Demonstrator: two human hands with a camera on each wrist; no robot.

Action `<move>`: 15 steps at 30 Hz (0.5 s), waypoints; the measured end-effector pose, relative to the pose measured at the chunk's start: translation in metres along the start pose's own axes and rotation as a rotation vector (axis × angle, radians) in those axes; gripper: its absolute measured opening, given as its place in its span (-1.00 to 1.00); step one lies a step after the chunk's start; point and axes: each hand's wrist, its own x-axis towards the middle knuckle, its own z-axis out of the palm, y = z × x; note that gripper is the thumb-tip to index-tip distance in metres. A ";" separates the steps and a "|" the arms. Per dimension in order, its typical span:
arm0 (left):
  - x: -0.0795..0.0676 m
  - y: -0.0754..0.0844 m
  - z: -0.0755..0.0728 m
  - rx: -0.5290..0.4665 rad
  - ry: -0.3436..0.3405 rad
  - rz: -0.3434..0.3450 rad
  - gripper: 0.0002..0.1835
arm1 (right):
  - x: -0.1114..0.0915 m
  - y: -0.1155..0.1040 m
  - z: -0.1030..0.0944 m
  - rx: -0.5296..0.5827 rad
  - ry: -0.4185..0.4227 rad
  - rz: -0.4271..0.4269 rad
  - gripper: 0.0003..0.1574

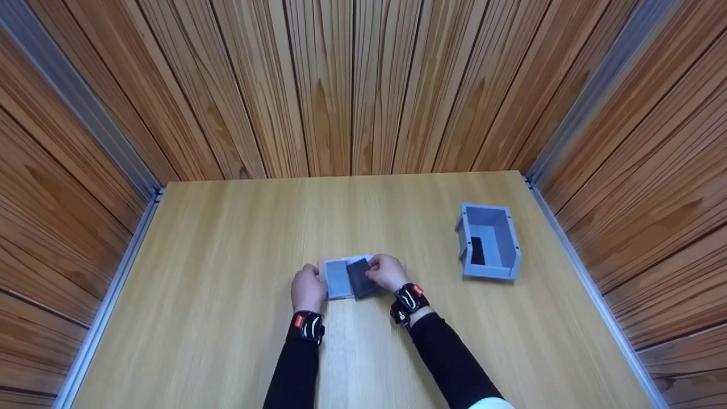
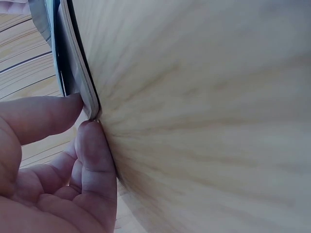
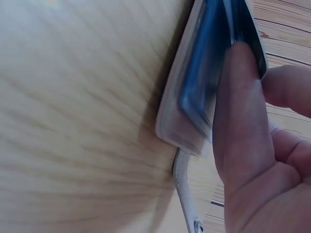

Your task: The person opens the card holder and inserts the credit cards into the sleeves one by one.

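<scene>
An opened card holder (image 1: 339, 279), pale pink at its rim with a grey-blue left panel, lies flat on the table. My left hand (image 1: 308, 289) pinches its left edge; in the left wrist view the thumb is on top of the edge (image 2: 80, 63) and a fingertip is against its side. Over the right half, my right hand (image 1: 389, 272) holds a dark, thin card (image 1: 359, 278) between thumb and finger. This card (image 3: 256, 41) is tilted and raised above the blue inner layers in the right wrist view. How far it sits in a pocket is hidden by the fingers.
A blue-grey bin (image 1: 489, 273) stands to the right on the wooden table (image 1: 227, 238), with a black flat piece (image 1: 477, 251) inside. From the holder's edge a pale strap (image 3: 182, 187) with a metal snap extends. Wood-panelled walls (image 1: 318, 113) enclose the table.
</scene>
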 end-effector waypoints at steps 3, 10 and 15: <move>0.000 0.001 0.000 0.001 -0.006 -0.008 -0.74 | 0.001 0.001 0.000 -0.020 0.008 -0.016 -0.79; 0.000 0.003 -0.001 -0.007 -0.027 -0.041 -0.76 | 0.002 0.001 0.001 -0.045 0.023 -0.019 -0.81; 0.000 0.002 -0.001 -0.012 -0.021 -0.052 -0.78 | 0.002 0.000 0.002 -0.040 0.018 -0.010 -0.81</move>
